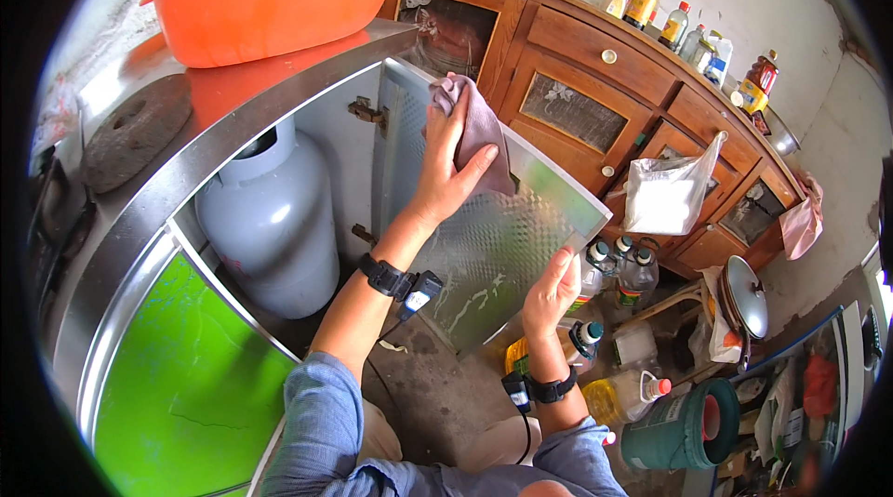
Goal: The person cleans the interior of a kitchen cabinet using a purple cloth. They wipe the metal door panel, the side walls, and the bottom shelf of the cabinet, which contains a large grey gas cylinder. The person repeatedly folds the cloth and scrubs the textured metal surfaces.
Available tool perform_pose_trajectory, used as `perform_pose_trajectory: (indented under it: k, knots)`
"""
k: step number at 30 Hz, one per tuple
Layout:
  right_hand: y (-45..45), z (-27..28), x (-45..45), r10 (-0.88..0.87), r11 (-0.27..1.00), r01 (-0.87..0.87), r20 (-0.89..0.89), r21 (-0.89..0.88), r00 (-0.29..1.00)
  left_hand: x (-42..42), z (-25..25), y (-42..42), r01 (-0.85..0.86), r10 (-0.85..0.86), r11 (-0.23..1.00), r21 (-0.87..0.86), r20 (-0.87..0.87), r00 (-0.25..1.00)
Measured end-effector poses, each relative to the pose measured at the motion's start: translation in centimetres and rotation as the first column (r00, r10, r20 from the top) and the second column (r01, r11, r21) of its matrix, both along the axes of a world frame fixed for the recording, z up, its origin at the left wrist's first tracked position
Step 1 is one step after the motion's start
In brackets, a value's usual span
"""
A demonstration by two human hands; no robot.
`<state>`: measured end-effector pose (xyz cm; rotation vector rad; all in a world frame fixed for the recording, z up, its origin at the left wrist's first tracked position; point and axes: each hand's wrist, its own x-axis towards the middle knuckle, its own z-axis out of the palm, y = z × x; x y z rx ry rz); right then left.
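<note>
My left hand (446, 159) presses a mauve cloth (485, 124) against the inner face of a cabinet door (467, 263), near its upper edge. The door stands open on metal hinges; its inside is a shiny, dimpled silver sheet with whitish streaks low down. At the free edge of the door, my right hand (552, 295) grips the lower outer corner, thumb on the inner face and fingers partly hidden. Inside the open cabinet, left of my left forearm, a grey gas cylinder (275, 225) stands upright.
An orange plastic basin (279, 2) sits on the steel counter (230, 103). Behind the door is a wooden sideboard (593, 78) with several bottles on top. Oil bottles (617, 396) and a green bucket (680, 427) lie or stand on the floor at right. A green cabinet panel (181, 371) is lower left.
</note>
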<state>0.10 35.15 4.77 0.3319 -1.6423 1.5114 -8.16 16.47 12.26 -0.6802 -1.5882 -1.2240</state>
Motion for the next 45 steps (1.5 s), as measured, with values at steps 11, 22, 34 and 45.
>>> perform_pose_trajectory:
  k: [11, 22, 34, 45]
  knots:
    - [0.5, -0.6, 0.1, 0.075, 0.997, -0.076, 0.073, 0.000, 0.994, 0.9, -0.4, 0.7, 0.013, -0.014, 0.997, -0.082, -0.009, 1.000]
    - [-0.1, 0.0, 1.0, 0.063, 0.998, -0.064, 0.065, 0.006, 0.996, 1.0, -0.5, 0.7, 0.046, -0.046, 0.998, -0.051, -0.005, 0.999]
    - [-0.2, -0.1, 0.4, 0.011, 1.000, -0.011, 0.013, 0.005, 1.000, 2.2, 0.1, 2.1, 0.066, -0.067, 0.992, -0.111, -0.010, 0.998]
    - [0.4, -0.2, -0.1, 0.047, 0.999, -0.047, 0.016, -0.015, 0.999, 1.5, 1.0, 2.3, -0.057, 0.050, 0.997, -0.061, -0.114, 0.992]
